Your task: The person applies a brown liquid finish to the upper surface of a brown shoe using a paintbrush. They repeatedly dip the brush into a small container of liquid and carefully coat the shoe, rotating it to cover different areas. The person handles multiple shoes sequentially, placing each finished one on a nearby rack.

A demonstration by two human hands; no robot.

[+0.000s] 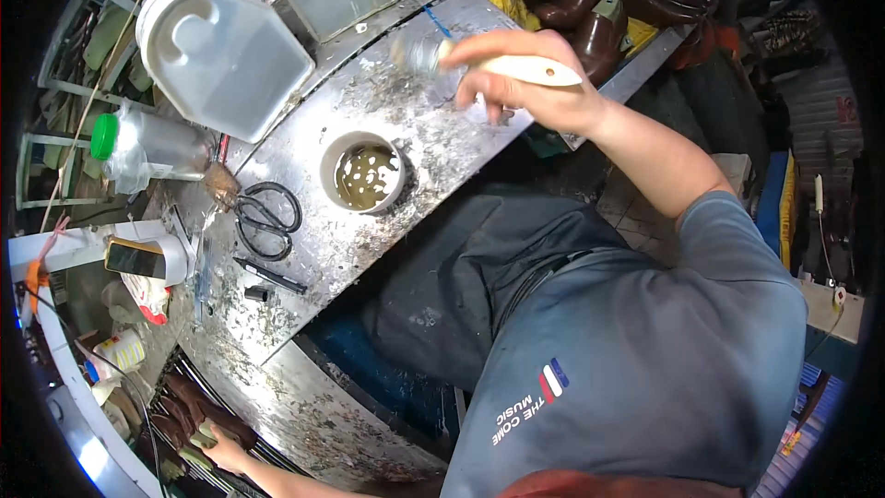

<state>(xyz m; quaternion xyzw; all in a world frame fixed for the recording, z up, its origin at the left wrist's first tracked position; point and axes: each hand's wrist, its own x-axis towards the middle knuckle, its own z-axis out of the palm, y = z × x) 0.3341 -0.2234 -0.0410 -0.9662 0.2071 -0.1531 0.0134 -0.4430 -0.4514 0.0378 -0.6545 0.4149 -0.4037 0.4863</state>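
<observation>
My right hand (530, 78) is closed round the pale handle of a paintbrush (533, 70). The brush points left above the worktable, its bristle end smeared by motion. Below and left of it stands a round white pot (328, 169) holding a murky yellowish liquid (367, 186). At the lower left, my left hand (226, 452) is on the olive-green top of a brown shoe last (196, 436), fingers bent over it. More dark brown pieces (180, 406) lie beside it on a rack; my hand partly hides the last.
The worktable (323, 263) is stained and flaked. Black-handled scissors (267, 221), a black marker (269, 274) and its cap (257, 293) lie left of the pot. Behind are white containers (230, 55) and a green-lidded jar (171, 148). Glossy brown lasts (590, 28) are heaped far right.
</observation>
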